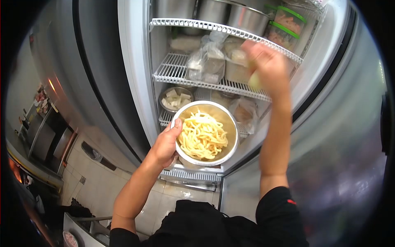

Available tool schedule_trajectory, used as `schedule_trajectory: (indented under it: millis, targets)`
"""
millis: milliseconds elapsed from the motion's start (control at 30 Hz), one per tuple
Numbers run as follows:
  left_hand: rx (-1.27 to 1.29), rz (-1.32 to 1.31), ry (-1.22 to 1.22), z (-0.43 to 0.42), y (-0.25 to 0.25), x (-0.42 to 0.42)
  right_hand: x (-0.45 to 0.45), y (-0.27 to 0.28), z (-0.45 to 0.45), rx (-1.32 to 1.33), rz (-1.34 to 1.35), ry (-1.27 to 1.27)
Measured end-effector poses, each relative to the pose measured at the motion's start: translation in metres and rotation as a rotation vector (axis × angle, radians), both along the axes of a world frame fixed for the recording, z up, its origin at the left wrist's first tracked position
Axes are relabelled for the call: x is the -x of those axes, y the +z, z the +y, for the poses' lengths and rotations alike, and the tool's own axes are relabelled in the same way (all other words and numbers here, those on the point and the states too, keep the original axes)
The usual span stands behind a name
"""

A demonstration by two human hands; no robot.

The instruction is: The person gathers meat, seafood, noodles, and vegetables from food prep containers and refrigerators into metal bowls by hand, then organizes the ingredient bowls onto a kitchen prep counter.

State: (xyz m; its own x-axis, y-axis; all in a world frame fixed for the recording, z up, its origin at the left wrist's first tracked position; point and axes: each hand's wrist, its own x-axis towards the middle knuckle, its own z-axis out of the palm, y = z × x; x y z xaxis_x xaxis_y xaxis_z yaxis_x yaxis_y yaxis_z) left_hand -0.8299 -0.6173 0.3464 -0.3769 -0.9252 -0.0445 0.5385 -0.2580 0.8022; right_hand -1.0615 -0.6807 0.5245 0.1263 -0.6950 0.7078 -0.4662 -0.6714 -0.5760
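Note:
My left hand (166, 144) grips the left rim of a metal bowl (234, 142), thumb over the edge. Pale yellow noodle-like strips (203, 136) fill the bowl, held in front of the lower shelves of an open fridge. My right hand (267, 64) is raised at the right, before the middle and upper shelves, and blurred by motion. Something pale and yellowish shows just below its fingers; whether the hand holds it cannot be made out. Near that hand stands a tub (237, 70) with pale contents.
Wire shelves (177, 74) carry plastic bags (207, 61), large metal pots (247, 19) and green-lidded boxes (284, 35). A bowl of white pieces (176, 99) sits lower left. The fridge door (349, 136) stands open at right. A stove area is at far left.

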Motion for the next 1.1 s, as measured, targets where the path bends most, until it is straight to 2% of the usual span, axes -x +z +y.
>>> schedule_trajectory:
  millis: [33,67,133,233,333,433,500,533,567,633,700,733,767,800,867,900,967,1000,1100]
  targets:
    - [0.004,0.009,0.029,-0.001,-0.01,0.001,-0.017,-0.039,0.006,0.002,0.043,0.083]
    - [0.009,0.015,0.058,-0.001,-0.022,0.003,-0.036,-0.063,0.025,-0.236,0.027,0.079]
    - [0.016,0.013,0.094,0.012,-0.042,0.002,-0.045,-0.119,0.029,-0.378,-0.017,0.195]
    - [0.018,0.02,0.177,0.022,-0.088,0.004,-0.049,-0.169,0.039,-0.312,0.082,0.133]
    - [0.003,0.032,0.225,0.03,-0.13,0.001,-0.051,-0.192,0.06,-0.24,-0.127,0.126]
    - [-0.01,0.03,0.207,0.052,-0.145,-0.008,-0.052,-0.184,0.119,-0.079,-0.13,-0.158]
    - [-0.026,0.056,0.15,0.069,-0.152,-0.015,-0.059,-0.167,0.19,0.107,-0.214,-0.428]
    - [-0.051,0.082,0.115,0.081,-0.147,-0.018,-0.063,-0.162,0.227,0.32,-0.272,-0.508]
    - [-0.068,0.083,0.105,0.07,-0.156,-0.018,-0.066,-0.158,0.244,0.438,-0.258,-0.705]
    - [-0.048,0.1,0.091,0.088,-0.156,-0.025,-0.054,-0.148,0.327,0.931,0.05,-0.896]
    - [-0.039,0.086,0.085,0.092,-0.157,-0.028,-0.036,-0.139,0.396,1.446,0.208,-1.137]
    - [-0.047,0.08,0.085,0.094,-0.159,-0.031,-0.041,-0.12,0.411,1.708,0.095,-1.41]
    - [-0.05,0.074,0.082,0.096,-0.161,-0.035,-0.024,-0.12,0.446,1.785,0.065,-1.434]
    - [-0.089,0.077,0.115,0.093,-0.168,-0.038,-0.027,-0.12,0.449,1.307,-0.04,-1.923]
    - [-0.085,0.099,0.11,0.103,-0.172,-0.056,-0.027,-0.115,0.479,0.758,-0.258,-1.975]
    - [-0.091,0.105,0.109,0.111,-0.175,-0.068,-0.023,-0.118,0.485,0.637,-0.225,-1.806]
    - [-0.109,0.079,0.148,0.114,-0.178,-0.087,-0.03,-0.127,0.481,0.289,-0.199,-1.893]
    - [-0.106,0.064,0.183,0.114,-0.178,-0.095,0.004,-0.145,0.512,0.348,-0.233,-1.887]
    - [-0.127,0.029,0.284,0.119,-0.185,-0.12,-0.014,-0.137,0.492,0.401,-0.331,-1.722]
